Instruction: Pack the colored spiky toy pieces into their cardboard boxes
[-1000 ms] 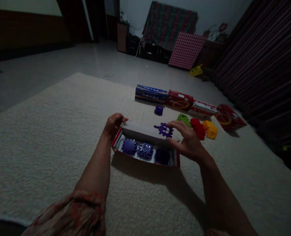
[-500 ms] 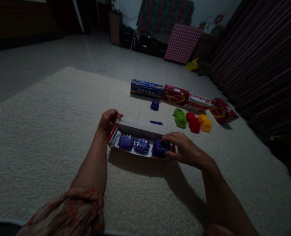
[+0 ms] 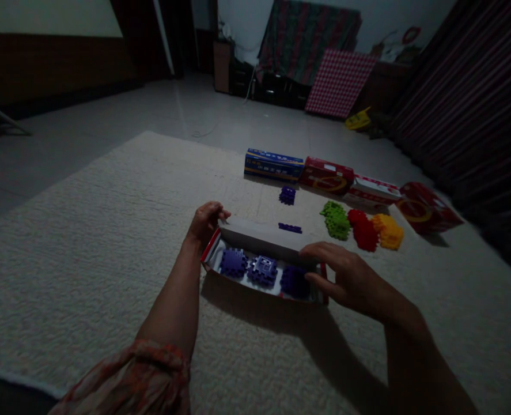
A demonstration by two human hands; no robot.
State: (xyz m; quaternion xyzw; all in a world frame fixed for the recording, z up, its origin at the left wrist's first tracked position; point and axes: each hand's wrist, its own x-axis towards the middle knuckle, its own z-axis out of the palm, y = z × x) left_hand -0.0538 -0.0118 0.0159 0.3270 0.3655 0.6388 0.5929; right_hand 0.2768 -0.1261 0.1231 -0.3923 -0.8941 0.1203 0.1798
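Observation:
An open cardboard box (image 3: pixel 246 291) with red ends and a white inside lies in front of me. Purple toothed interlocking blocks sit in it in a row: a left block (image 3: pixel 233 263), a middle block (image 3: pixel 264 270) and a right block (image 3: pixel 294 280). At the back left corner, my left hand (image 3: pixel 207 222) has its fingers curled on the box's raised flap (image 3: pixel 259 235). My right hand (image 3: pixel 350 276) is over the box's right end, thumb and fingers apart beside the right block. Whether its fingertips touch that block I cannot tell.
Behind the box lie a flat purple piece (image 3: pixel 290 228) and another purple piece (image 3: pixel 287 195). Green pieces (image 3: pixel 336 220), red pieces (image 3: pixel 364 231) and yellow pieces (image 3: pixel 389 231) are heaped to the right. Beyond stand a blue box (image 3: pixel 273 166) and several red or white boxes (image 3: pixel 328 176) on the carpet (image 3: pixel 108 230).
My right hand has let go of the right purple block, which now lies lower in the box. The view has shifted, so everything appears further right and lower.

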